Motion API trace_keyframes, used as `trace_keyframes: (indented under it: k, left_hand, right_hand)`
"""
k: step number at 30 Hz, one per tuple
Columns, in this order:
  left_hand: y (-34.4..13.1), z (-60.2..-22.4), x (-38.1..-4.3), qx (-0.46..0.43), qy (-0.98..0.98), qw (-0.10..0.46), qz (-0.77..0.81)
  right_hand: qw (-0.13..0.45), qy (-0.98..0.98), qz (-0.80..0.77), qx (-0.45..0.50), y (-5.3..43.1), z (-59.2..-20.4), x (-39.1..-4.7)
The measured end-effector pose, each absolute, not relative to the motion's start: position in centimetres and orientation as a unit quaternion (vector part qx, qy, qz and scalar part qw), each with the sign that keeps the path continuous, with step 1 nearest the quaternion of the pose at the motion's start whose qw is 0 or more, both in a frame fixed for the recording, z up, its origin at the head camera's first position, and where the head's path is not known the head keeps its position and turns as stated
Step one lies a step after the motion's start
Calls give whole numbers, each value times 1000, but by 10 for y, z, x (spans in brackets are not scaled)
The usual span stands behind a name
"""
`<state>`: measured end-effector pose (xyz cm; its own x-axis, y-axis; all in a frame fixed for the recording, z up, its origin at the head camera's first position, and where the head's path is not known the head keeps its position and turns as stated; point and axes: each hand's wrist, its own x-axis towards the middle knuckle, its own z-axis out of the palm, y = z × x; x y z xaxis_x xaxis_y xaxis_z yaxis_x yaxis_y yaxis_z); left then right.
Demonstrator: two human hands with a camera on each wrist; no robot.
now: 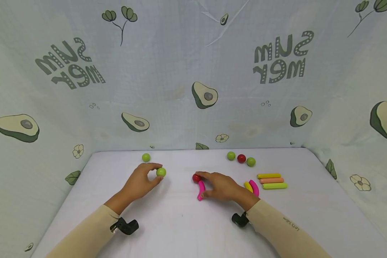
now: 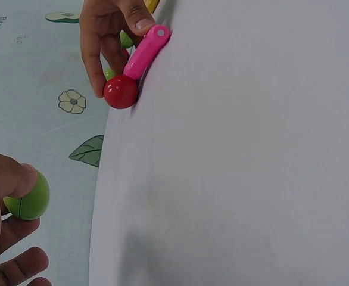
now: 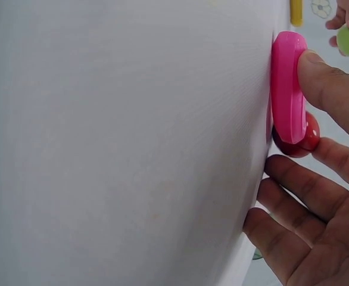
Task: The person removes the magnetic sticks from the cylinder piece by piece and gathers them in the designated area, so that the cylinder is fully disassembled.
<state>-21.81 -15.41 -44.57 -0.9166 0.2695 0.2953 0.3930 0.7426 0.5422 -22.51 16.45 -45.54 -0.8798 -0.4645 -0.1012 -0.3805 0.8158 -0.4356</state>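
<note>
My left hand (image 1: 142,183) pinches a green ball (image 1: 161,172) between thumb and index finger, above the white tabletop. In the left wrist view a seam shows on that green ball (image 2: 34,196). My right hand (image 1: 222,186) holds a curved pink stick (image 1: 201,190) and a red ball (image 1: 196,178) that touches its far end. The thumb is on the pink stick (image 3: 289,86) and the index finger on the red ball (image 3: 310,134), in the right wrist view. A small grey dot marks the near end of the pink stick (image 2: 147,52) in the left wrist view.
Another green ball (image 1: 146,157) lies beyond my left hand. At the back right are two green balls and a red ball (image 1: 241,158). Beside my right forearm lie curved yellow and pink sticks (image 1: 254,187); straight yellow, orange and green sticks (image 1: 275,186) lie farther right.
</note>
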Motion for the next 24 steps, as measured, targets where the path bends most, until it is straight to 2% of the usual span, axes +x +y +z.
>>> trace_keyframes:
  k: [24]
  left_hand:
    - [-197,-427,-234,-93,-950,86,-286]
  right_hand:
    - [111,947,-206,-219,165,-453,-225]
